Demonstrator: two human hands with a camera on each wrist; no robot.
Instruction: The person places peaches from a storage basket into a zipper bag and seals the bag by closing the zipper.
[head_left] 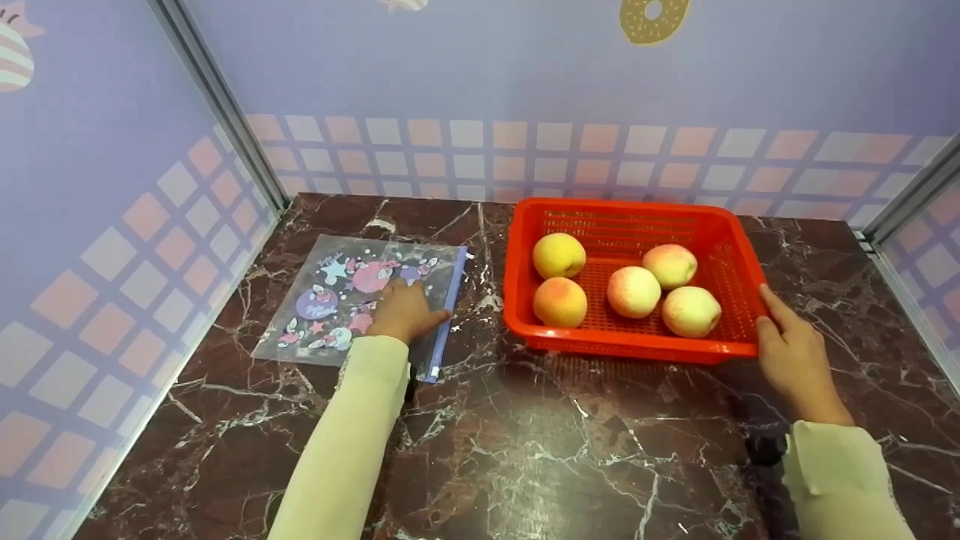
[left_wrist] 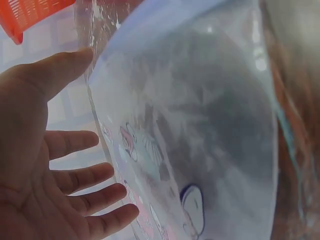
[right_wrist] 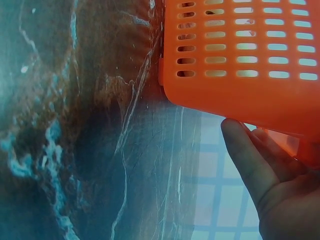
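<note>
My left hand (head_left: pixel 403 310) lies flat on the clear zip bag (head_left: pixel 352 300) printed with pink and purple cartoons, fingers straight and spread in the left wrist view (left_wrist: pixel 75 200), pressing rather than gripping, close to the bag's blue zip edge (head_left: pixel 448 300). The bag lies on the dark marble table (head_left: pixel 525 450), to the left of the red basket (head_left: pixel 720 240) and apart from it. My right hand (head_left: pixel 795 356) is against the basket's right near corner, thumb up along the rim, fingers (right_wrist: pixel 245 155) resting straight against the slotted wall from outside; no curl round it that I can see. Inside the basket sit five peaches (head_left: pixel 634 291), two on the left side, three clustered on the right. Purple tiled walls stand around the table.
</note>
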